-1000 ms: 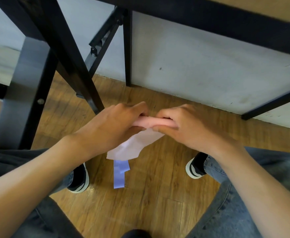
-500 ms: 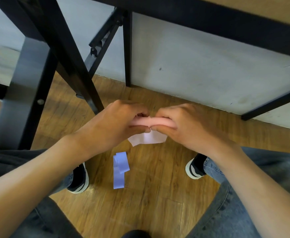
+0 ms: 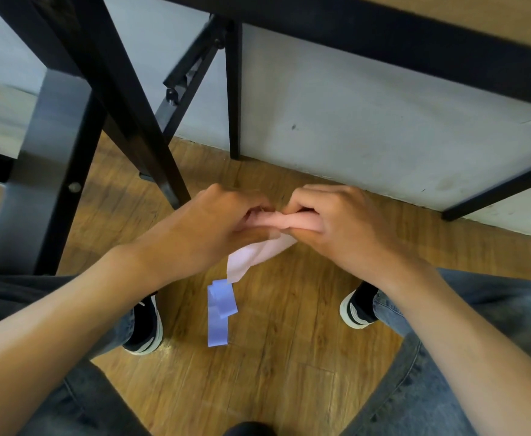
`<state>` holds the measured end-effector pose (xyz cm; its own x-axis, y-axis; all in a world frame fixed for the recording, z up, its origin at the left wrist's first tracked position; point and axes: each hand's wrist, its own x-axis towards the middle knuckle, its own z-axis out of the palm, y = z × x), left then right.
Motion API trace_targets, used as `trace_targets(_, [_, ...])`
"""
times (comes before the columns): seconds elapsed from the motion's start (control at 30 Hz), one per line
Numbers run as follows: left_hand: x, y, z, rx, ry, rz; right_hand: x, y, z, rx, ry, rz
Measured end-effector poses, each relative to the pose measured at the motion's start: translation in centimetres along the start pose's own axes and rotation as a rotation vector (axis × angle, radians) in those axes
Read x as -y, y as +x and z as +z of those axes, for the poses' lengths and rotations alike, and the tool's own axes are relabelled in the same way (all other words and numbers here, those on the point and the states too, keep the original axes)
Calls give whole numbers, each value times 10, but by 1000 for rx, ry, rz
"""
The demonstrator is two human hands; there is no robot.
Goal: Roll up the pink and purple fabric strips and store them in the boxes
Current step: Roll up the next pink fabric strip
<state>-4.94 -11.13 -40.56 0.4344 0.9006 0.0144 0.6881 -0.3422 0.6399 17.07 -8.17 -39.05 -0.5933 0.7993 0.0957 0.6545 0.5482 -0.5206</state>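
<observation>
A pink fabric strip (image 3: 286, 222) is held as a partly wound roll between both hands, above the wooden floor. My left hand (image 3: 207, 225) pinches its left end and my right hand (image 3: 345, 221) pinches its right end. A pale loose tail of the strip (image 3: 251, 258) hangs down from the roll toward the lower left. A purple fabric strip (image 3: 220, 309) lies folded on the floor between my feet, touched by neither hand. No boxes are in view.
Black metal table legs (image 3: 125, 99) and a brace (image 3: 191, 77) stand at the left and back. A grey wall (image 3: 367, 121) runs behind the hands, under a wooden tabletop edge (image 3: 446, 17). My shoes (image 3: 144, 325) and jeans-clad knees flank the wooden floor (image 3: 273, 357).
The loose tail was long a second ago, short half a second ago, and now hangs longer again toward the lower left. Both hands stayed at the roll; the purple strip has not moved.
</observation>
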Motion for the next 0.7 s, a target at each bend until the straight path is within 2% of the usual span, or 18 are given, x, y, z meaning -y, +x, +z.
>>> trace_targets(0.07, [0,-1,-1,7,-6,17,1,0,0,-32,41,25])
trace_targets(0.23, [-7,-1,-4,-160,-62,24,-1,-3,-3,103,-22,42])
trace_targets(0.3, [-8,-1,-3,-161,-63,13,-3,-3,-3,80,-21,17])
trace_targets(0.43, [-6,-1,0,-41,11,21,-2,-1,2,-32,-4,24])
trace_targets(0.6, [-10,-3,-6,-190,-25,15,-1,-2,-2,80,15,52])
trace_targets(0.7, [-13,-3,-7,-204,-67,7,-3,-3,-1,82,-37,14])
